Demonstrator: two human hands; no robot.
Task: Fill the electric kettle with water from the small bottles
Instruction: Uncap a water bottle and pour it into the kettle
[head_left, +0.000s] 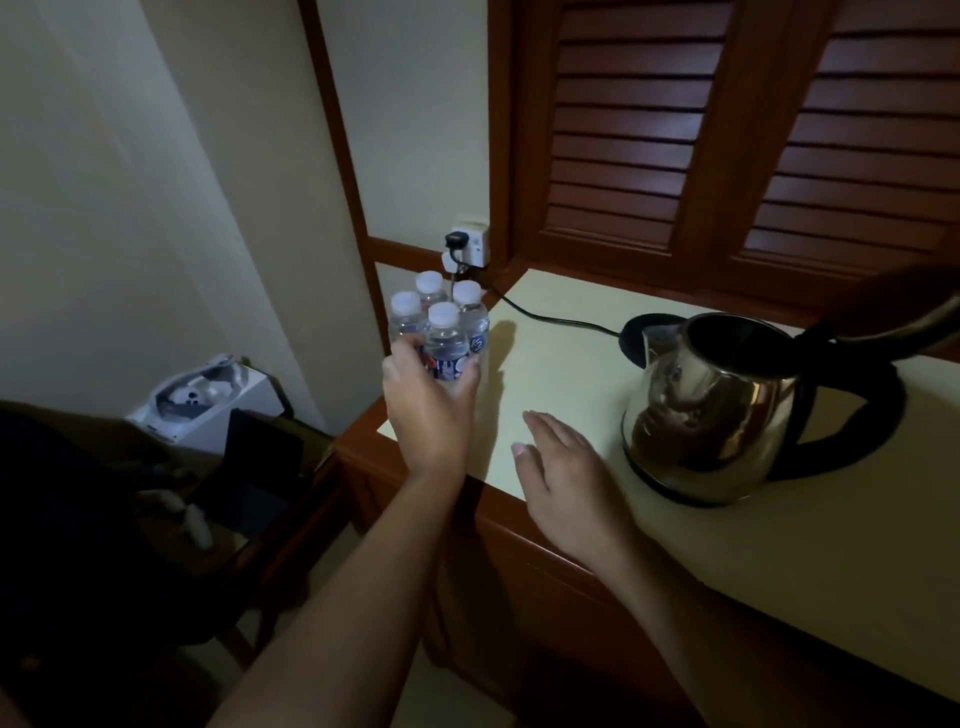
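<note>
Picking a bottle out of the group looks like the step in hand. The left hand, just left of the frame's centre, has its fingers and thumb curled round the front bottle. That bottle stands upright on the counter, touching its neighbours. The right hand, lower centre, is flat and relaxed, palm down over the counter, holding nothing; whether it touches the surface I cannot tell.

The kettle stands at centre right with its top open, well apart from the bottles. Its black base lies just behind it, and a cord runs from the base to the wall socket.

Next, I judge, the bottle must be lifted clear, then the free hand must twist off its cap before any pouring.

Counted: four bottles, all with white caps on; one kettle; one base; two hands.
</note>
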